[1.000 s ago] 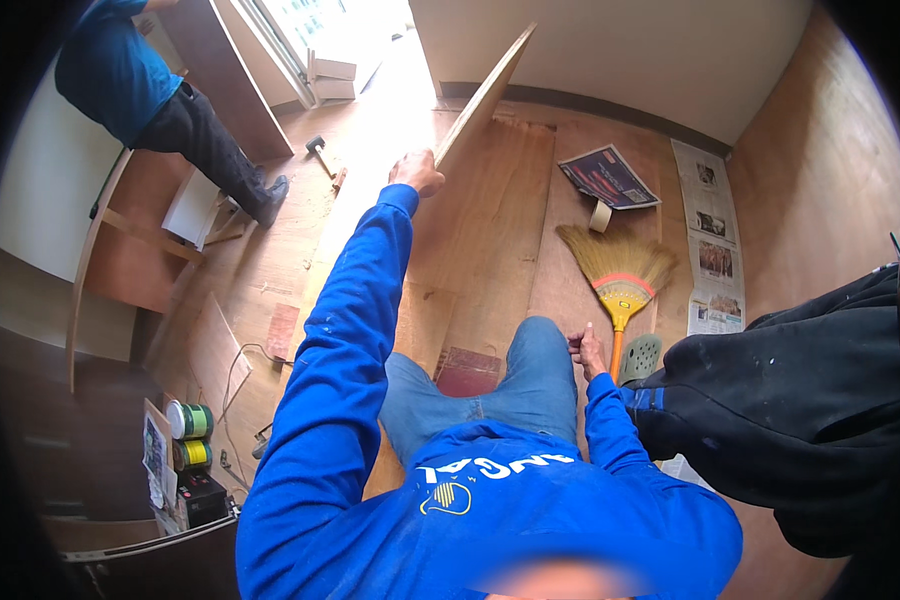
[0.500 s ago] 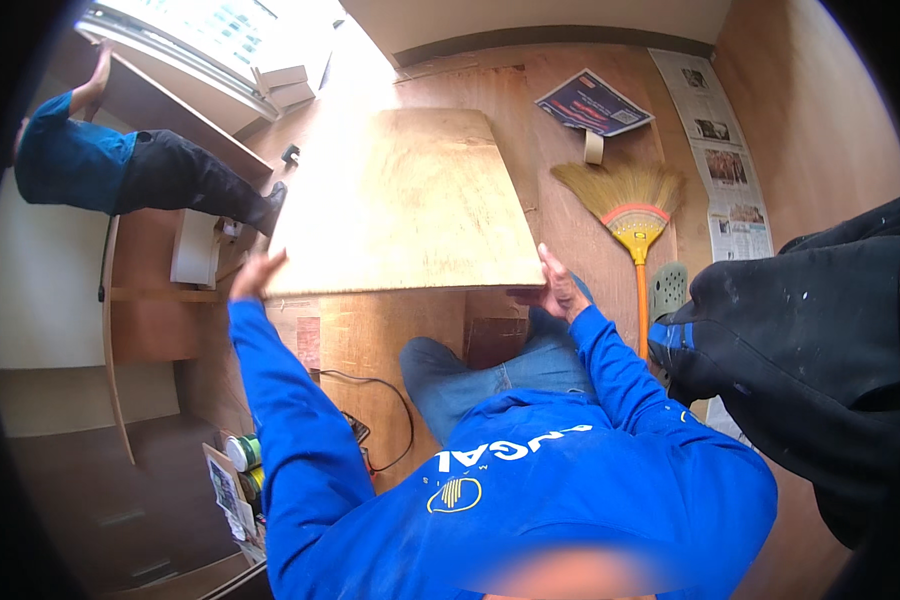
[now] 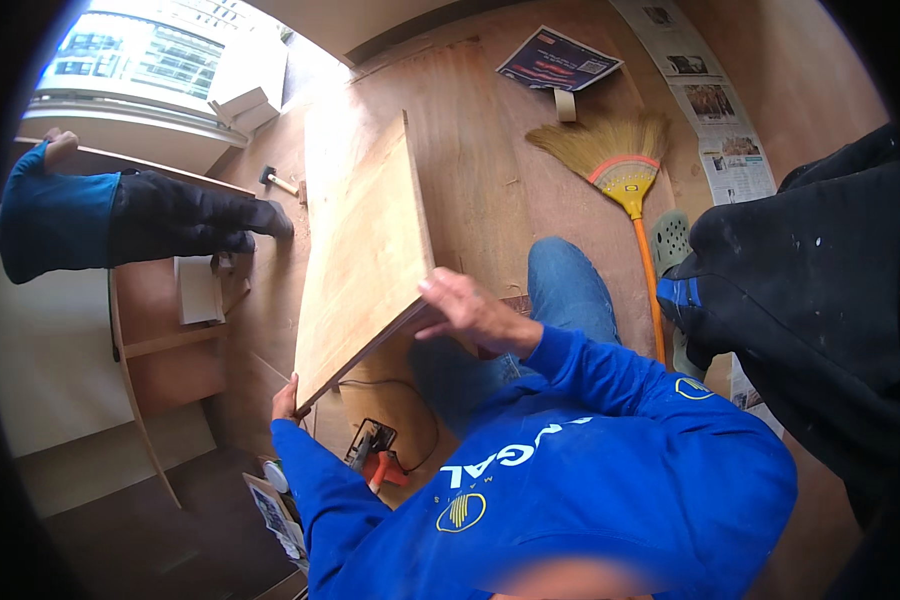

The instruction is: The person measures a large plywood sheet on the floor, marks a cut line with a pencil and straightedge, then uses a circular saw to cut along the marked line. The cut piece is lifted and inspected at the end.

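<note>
A flat wooden board (image 3: 370, 250) is tilted in front of me, its right side raised and its left side low. My left hand (image 3: 286, 398) grips the board's near left corner, with most of its fingers hidden beneath it. At the near right corner, my right hand (image 3: 480, 315) holds the edge with its fingertips. Close to my left forearm lies an orange and black power tool (image 3: 378, 462) with a dark cord, resting on a wooden surface below the board.
A straw broom (image 3: 610, 165) and a dark printed sheet (image 3: 560, 60) lie on the floor at the right, near a newspaper strip (image 3: 710, 100). A hammer (image 3: 283, 182) lies far left. One person (image 3: 150, 215) stands left, another person in dark clothes (image 3: 800, 290) is right.
The board has swung from nearly level to a steep tilt, shifting left. My left hand has come nearer and lower; my right hand has moved left with its corner. The power tool shows more.
</note>
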`<control>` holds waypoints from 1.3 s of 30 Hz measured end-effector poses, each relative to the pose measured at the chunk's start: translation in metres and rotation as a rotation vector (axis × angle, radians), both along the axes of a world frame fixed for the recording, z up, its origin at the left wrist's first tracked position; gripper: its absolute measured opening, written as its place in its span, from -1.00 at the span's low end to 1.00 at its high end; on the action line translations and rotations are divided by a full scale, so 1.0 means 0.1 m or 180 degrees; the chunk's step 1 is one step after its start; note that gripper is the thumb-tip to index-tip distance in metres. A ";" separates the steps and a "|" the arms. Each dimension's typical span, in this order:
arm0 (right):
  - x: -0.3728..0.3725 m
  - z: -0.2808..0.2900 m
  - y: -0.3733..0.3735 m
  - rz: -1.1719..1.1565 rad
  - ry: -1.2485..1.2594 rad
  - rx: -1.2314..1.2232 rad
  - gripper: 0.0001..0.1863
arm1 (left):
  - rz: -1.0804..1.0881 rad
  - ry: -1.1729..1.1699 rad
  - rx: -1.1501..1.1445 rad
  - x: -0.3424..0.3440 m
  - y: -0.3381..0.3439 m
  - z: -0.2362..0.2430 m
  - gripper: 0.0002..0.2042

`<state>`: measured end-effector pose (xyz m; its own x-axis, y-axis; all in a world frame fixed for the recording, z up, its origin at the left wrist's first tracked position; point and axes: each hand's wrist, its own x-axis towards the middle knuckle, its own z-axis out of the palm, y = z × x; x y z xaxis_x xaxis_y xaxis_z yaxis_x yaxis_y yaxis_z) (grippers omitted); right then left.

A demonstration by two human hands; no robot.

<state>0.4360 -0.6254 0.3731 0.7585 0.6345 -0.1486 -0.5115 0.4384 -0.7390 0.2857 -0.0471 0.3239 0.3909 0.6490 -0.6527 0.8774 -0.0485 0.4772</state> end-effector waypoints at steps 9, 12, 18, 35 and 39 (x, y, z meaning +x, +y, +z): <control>-0.15 0.25 0.25 0.0176 -0.0520 0.0084 -0.39 | -0.0145 0.0532 0.0960 -0.11 0.08 -0.02 -0.42; -0.16 0.23 0.23 0.0173 -0.0506 -0.0040 -0.41 | -0.0058 0.0536 0.0790 -0.20 0.01 -0.14 -0.43; -0.23 0.20 0.24 0.0210 -0.0773 -0.0269 -0.44 | 0.0119 0.0682 0.0472 -0.38 -0.04 -0.54 -0.41; -0.29 0.48 0.46 0.0149 -0.1768 -0.0661 -0.64 | 0.0381 0.0401 -0.0022 -0.83 -0.27 -1.49 -0.47; -0.06 0.04 0.01 -0.0265 -0.1978 -0.1084 -0.77 | 0.0399 0.0114 -0.0691 -0.79 -0.53 -1.47 -0.60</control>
